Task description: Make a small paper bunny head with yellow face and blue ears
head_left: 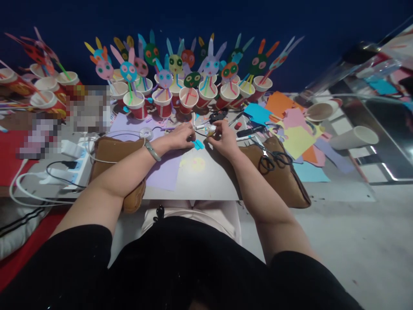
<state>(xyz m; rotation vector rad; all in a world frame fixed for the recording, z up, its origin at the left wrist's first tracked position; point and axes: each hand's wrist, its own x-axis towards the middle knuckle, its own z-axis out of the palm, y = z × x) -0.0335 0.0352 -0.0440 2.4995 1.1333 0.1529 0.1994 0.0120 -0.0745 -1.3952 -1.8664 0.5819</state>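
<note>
Blue paper (pixel 199 145), left hand (pixel 183 137) beside, right hand (pixel 223 140) near

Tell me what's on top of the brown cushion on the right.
Black-handled scissors lie on the brown cushion. The right forearm hides part of it, so anything beneath the arm can't be seen.

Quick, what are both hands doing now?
Left hand: fingers curled by blue paper, grip can't be told.
Right hand: fingers holding a small white-topped thing.
</note>
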